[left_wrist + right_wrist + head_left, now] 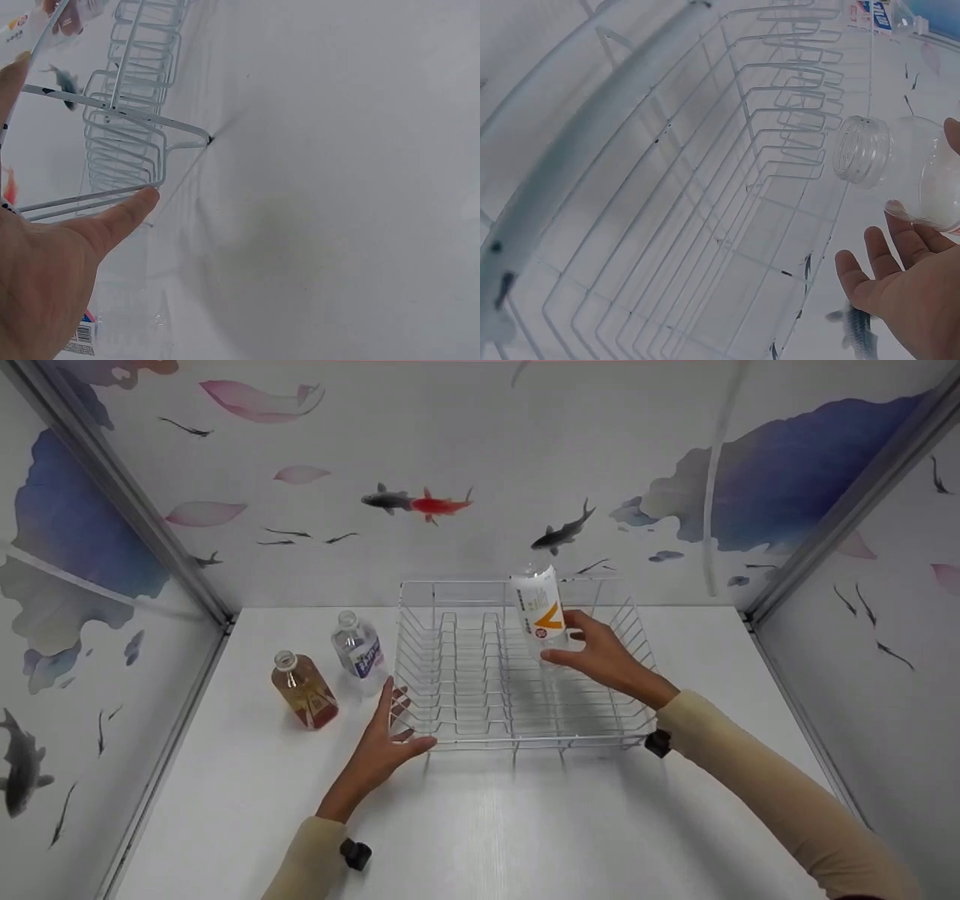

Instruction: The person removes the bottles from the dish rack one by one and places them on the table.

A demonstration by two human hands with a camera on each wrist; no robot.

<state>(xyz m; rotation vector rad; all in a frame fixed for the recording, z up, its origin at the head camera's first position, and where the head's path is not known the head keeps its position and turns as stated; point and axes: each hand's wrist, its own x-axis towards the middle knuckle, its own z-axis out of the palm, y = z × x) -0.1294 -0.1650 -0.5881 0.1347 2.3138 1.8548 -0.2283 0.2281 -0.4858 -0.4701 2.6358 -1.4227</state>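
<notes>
A clear plastic bottle [538, 604] with a white and orange label is held by my right hand [600, 649] above the right half of a white wire dish rack [457, 744]. Its uncapped mouth [861, 154] points toward the rack's wires in the right wrist view. Thumb and fingers grip the bottle from the right side. My left hand [379, 750] holds the rack's front left corner, its thumb [124, 217] along the front wire and its fingers at the left side. Just left of the rack stands a second clear bottle [360, 649] with a purple and white label.
Farther left stands a brown-tinted bottle [306, 690] with a white neck. The rack sits on a white table [487, 825], near the back wall [480, 435] painted with fish and petals. Metal-edged side panels [900, 697] enclose the table left and right.
</notes>
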